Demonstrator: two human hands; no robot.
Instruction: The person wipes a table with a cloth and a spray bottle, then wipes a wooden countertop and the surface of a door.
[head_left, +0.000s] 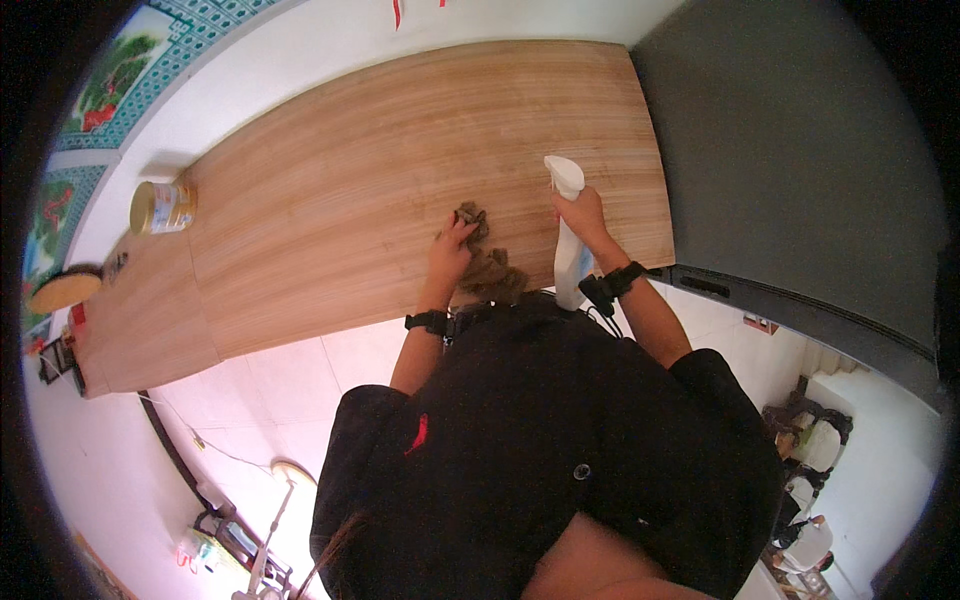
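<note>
My left hand (452, 247) rests on a crumpled brown cloth (491, 276), its fingers on the cloth's upper end; whether they grip it cannot be told. The cloth lies on the wood-grain tabletop (337, 180), spreading toward the near edge. To the right, my right hand (583, 214) is wrapped around the neck of a white spray bottle (568, 255), just under its trigger head. The bottle stands over the table's near edge, its head toward the wall and its base close to my dark shirt. Black bands sit on both wrists.
A tin with a label (163, 208) stands at the table's far left, by the wall. Beyond it is a round tan object (67, 291). A large dark grey cabinet or appliance (787, 165) borders the right side. A pole-like stand (276, 517) is on the floor at lower left.
</note>
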